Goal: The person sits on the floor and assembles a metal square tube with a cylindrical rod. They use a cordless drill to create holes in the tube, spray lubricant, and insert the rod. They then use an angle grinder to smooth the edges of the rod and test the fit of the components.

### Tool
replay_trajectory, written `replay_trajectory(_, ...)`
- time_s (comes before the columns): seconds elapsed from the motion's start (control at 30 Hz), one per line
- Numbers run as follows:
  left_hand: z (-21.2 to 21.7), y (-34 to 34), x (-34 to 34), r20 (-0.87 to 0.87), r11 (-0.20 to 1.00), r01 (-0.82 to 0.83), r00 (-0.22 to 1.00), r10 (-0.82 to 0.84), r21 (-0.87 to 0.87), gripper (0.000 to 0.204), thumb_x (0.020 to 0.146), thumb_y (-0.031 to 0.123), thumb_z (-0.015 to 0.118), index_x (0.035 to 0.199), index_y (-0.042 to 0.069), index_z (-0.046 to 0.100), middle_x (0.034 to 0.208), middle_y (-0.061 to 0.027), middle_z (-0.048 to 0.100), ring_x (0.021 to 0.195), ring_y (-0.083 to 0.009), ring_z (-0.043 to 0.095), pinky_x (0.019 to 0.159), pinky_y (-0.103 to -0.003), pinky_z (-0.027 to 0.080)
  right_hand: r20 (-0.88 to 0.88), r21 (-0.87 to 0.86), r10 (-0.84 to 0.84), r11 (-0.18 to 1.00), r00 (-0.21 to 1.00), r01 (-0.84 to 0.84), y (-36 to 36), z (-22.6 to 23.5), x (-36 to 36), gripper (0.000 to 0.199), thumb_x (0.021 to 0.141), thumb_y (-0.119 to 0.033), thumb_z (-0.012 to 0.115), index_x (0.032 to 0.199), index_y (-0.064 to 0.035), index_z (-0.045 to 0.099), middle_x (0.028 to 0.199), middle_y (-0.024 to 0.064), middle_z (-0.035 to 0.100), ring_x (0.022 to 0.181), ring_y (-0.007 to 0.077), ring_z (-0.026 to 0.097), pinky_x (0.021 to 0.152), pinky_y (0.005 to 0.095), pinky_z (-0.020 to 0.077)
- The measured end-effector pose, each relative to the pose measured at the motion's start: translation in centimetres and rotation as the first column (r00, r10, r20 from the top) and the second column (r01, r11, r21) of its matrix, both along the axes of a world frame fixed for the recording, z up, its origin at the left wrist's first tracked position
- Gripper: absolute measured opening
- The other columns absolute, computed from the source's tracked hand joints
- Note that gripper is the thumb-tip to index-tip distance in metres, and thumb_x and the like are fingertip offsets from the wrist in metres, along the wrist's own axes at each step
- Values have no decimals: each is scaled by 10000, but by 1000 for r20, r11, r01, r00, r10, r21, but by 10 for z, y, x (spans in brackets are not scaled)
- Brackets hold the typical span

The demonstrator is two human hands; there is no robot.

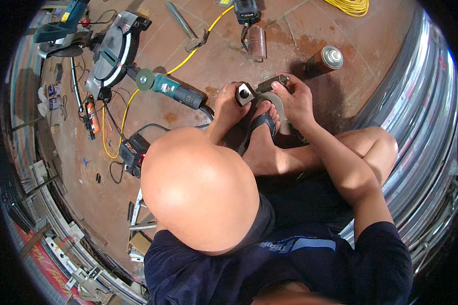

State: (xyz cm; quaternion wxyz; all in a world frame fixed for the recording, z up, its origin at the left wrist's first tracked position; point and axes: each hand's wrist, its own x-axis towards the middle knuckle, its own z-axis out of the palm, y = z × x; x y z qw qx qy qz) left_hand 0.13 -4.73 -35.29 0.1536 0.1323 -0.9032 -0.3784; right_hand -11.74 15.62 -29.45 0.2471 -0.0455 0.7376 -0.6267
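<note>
Out in front of my feet, my left hand (230,108) is closed round a short square metal block (245,93) with a dark round hole in its pale end face. My right hand (297,101) pinches a dark, short cylindrical metal piece (271,83), its left end close to the block. Whether the two pieces touch, I cannot tell. Under and beside my sandalled foot (265,118) a grey round disc (276,104) shows in part. Left of my left hand lies a teal angle grinder (175,91) with a green disc (145,79).
A miter saw (112,58) stands at the far left. A spray can (326,60) stands beyond my right hand, near a brown cylinder (257,43). A hammer (196,41) lies across the yellow cord (180,63). Plastic-wrapped metal lengths (417,117) line the right side.
</note>
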Motion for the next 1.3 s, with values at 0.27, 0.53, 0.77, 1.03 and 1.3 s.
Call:
replay_trajectory(0.27, 7, 30, 77, -83, 985, -170, 983, 167, -32, 899, 722, 243, 986, 1485, 17, 570, 1404, -261, 633, 1349, -496, 588, 1159, -573, 480, -360, 209, 342, 936, 868, -282, -20, -1, -8, 390, 1000, -176, 870, 1330, -8, 745, 1088, 129, 794, 926, 199, 757, 842, 360, 615)
replay_trajectory(0.53, -3, 48, 166, 43, 1000, 8, 999, -9, 27, 838, 758, 256, 956, 1466, 24, 573, 1417, -241, 626, 1321, -472, 611, 1134, -537, 488, -452, 333, 574, 818, 682, -468, -44, -7, -7, 391, 961, -185, 839, 1307, -32, 740, 1239, 232, 746, 1070, 419, 756, 964, 491, 600)
replay_trajectory(0.77, -2, 45, 167, 5, 999, -47, 999, 47, 18, 780, 771, 246, 930, 1437, 28, 587, 1404, -233, 631, 1310, -463, 618, 1110, -538, 488, -546, 422, 617, 787, 567, -449, -54, -6, 1, 408, 953, -140, 847, 1336, -42, 746, 1256, 207, 753, 1171, 415, 743, 1016, 474, 592)
replay_trajectory(1.03, 7, 29, 180, 44, 998, -61, 997, 61, 3, 713, 786, 235, 900, 1403, 33, 604, 1390, -224, 636, 1298, -453, 625, 1083, -539, 489, -508, 455, 650, 760, 566, -465, -53, -6, 6, 402, 970, -123, 828, 1353, -51, 730, 1240, 211, 744, 1145, 418, 750, 988, 472, 600)
replay_trajectory(1.3, -10, 40, 168, 21, 1000, -26, 999, 26, -17, 647, 801, 224, 869, 1369, 37, 621, 1376, -215, 642, 1286, -443, 633, 1056, -539, 490, -521, 513, 684, 729, 510, -454, -52, -7, 5, 413, 977, -153, 818, 1365, -66, 708, 1250, 206, 707, 1138, 455, 734, 954, 515, 604)
